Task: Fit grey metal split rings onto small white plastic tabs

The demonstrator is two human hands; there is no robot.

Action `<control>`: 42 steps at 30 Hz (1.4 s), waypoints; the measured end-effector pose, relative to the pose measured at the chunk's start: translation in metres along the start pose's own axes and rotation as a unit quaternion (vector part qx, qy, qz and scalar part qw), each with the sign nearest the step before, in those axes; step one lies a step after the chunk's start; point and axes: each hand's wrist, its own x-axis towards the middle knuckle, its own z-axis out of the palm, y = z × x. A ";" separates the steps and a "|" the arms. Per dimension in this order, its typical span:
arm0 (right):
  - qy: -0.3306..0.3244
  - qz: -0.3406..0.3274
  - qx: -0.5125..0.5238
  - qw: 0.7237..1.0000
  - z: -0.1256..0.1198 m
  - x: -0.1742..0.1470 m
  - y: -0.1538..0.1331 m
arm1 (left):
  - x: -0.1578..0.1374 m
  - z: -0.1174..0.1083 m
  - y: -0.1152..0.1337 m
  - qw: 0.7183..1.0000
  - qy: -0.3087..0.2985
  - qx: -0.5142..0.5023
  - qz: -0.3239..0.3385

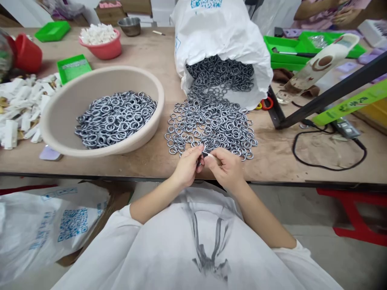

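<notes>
My left hand point(188, 164) and my right hand point(227, 167) meet at the near side of a spread of grey rings point(213, 125) on the table. Both are closed, fingertips almost touching. Between them shows a small dark piece with a pale end point(205, 154), pinched by my right thumb and fingers. Something dark also shows at my left fingers, mostly hidden, and I cannot tell what it is. Behind the rings lies a white sack point(223, 32), its mouth open toward me and more rings spilling out. To the left, a large beige basin point(57, 121) holds many similar rings.
White plastic parts point(21, 104) are heaped at far left, near green trays point(74, 69) and a red bowl point(101, 50). On the right stand a black metal bar point(329, 94) and a cable point(294, 149). A red stool point(353, 217) is below. Another person's hands point(344, 16) show at the back right.
</notes>
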 end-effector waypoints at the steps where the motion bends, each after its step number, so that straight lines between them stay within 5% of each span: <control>1: -0.007 -0.007 -0.017 1.000 0.000 -0.001 -0.001 | 0.000 0.000 0.000 1.000 -0.002 -0.002 0.002; 8: -0.023 -0.008 -0.048 0.999 0.003 0.000 0.002 | -0.003 0.002 -0.001 1.000 -0.002 -0.017 -0.022; 14: 0.067 0.119 -0.028 0.990 -0.003 0.013 0.034 | -0.020 -0.004 0.003 0.994 -0.076 -0.010 -0.083; 19: -0.031 0.079 -0.119 0.989 0.014 0.020 0.025 | -0.020 -0.038 0.025 0.999 0.013 -0.029 -0.010; 23: -0.119 0.063 -0.240 0.961 0.032 0.027 0.013 | -0.018 -0.059 0.037 0.997 0.066 -0.034 0.029; 27: -0.117 0.079 -0.268 0.953 0.035 0.032 0.017 | -0.017 -0.065 0.037 0.995 0.075 -0.060 0.010; 30: -0.043 0.092 -0.155 0.983 0.029 0.032 0.022 | -0.015 -0.058 0.032 0.994 0.068 -0.075 -0.030; 32: -0.002 0.118 0.011 0.993 0.025 0.030 0.022 | -0.013 -0.050 0.027 0.996 0.058 -0.055 -0.032; 36: -0.023 0.191 0.333 0.923 0.022 0.021 0.010 | -0.009 -0.028 0.011 0.999 -0.007 0.008 -0.034; 39: -0.020 0.213 0.413 0.885 0.027 0.013 0.001 | -0.007 -0.017 0.001 0.994 -0.075 0.036 -0.074; 42: 0.005 0.206 0.423 0.882 0.032 0.008 0.000 | -0.007 -0.014 -0.002 0.990 -0.101 0.041 -0.094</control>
